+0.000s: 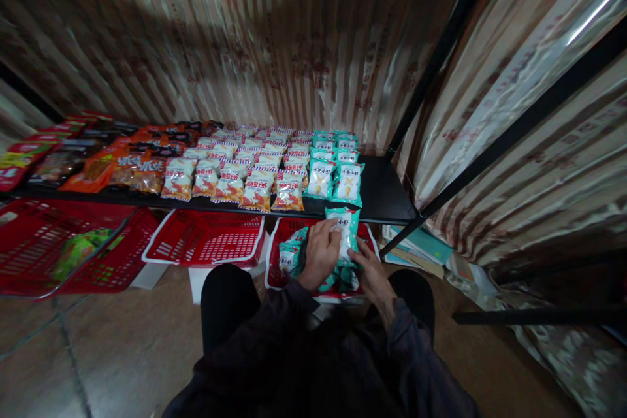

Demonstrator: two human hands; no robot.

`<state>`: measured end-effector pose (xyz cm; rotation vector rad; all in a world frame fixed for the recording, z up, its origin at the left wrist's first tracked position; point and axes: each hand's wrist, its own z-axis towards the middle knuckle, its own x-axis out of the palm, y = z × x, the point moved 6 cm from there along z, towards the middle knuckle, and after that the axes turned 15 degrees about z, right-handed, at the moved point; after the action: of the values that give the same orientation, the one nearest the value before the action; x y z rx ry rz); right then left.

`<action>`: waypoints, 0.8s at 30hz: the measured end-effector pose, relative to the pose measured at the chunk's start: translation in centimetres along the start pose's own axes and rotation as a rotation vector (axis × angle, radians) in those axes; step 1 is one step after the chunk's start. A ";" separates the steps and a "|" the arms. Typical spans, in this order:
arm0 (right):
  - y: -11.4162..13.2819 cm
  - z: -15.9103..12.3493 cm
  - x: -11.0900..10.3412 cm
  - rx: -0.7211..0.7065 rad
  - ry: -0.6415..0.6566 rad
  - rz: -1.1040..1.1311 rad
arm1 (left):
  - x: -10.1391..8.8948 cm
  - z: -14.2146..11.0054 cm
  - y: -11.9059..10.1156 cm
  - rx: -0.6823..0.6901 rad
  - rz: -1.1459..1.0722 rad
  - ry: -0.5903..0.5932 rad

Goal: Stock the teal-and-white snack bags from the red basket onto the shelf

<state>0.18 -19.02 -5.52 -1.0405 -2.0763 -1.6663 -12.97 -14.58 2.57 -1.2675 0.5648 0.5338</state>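
Between my two hands, a green-and-white snack packet [347,233] is held upright above a red basket [272,268]. My left hand [319,253] is closed on the packet's left side, its fingertips lying over the front. At the lower right edge, my right hand [374,272] pinches the same packet with its thumb on the front. More green packets [290,257] of this kind lie in the basket beneath my hands. Just beyond, matching green-and-white packets [347,184] stand in two columns at the right part of a black shelf [386,191].
Left along the shelf stand rows of red-and-white snack packets [230,181], then orange bags [95,166]. Below the shelf are an empty red basket [206,255] and another red basket [24,277] holding a green bag [81,253]. A slanted black post [490,173] and books [424,245] are at right.
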 end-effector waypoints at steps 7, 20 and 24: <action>0.4 -0.4 0.4 0.073 0.005 0.120 | 0.5 1.9 4.2 -0.471 -0.516 0.028; -0.2 -0.6 0.0 0.107 -0.014 0.091 | 2.0 2.6 3.2 -0.569 -0.926 0.124; 0.0 -0.2 0.4 0.110 0.050 0.076 | 1.8 3.0 3.3 -0.505 -0.924 0.050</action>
<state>-0.17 -19.11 -5.25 -1.0192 -2.0456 -1.5080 -13.44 -10.82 -0.37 -1.8450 -0.1699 -0.1546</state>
